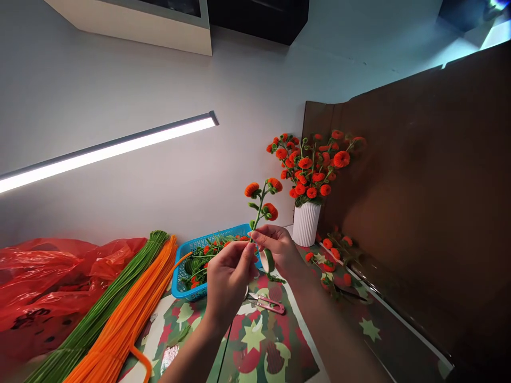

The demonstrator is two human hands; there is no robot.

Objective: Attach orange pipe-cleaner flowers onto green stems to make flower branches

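Wall (239, 138) behind flower sprig (260, 205) between fingers (265, 241)

A lit lamp (107, 153) slants across a pale wall (179, 186) above a red plastic bag (80, 260); brown cardboard (419, 186) stands at right.

A fuzzy flower spray (260, 204) — three orange-red, ribbed blooms on a green stem with small green tufts — is held up to the left of the white vase (306, 226), its top leaning slightly toward the vase. A small roll (269, 261), green outside with a pale inner ring, hangs lower left of the vase — probably tape, though partly hidden.
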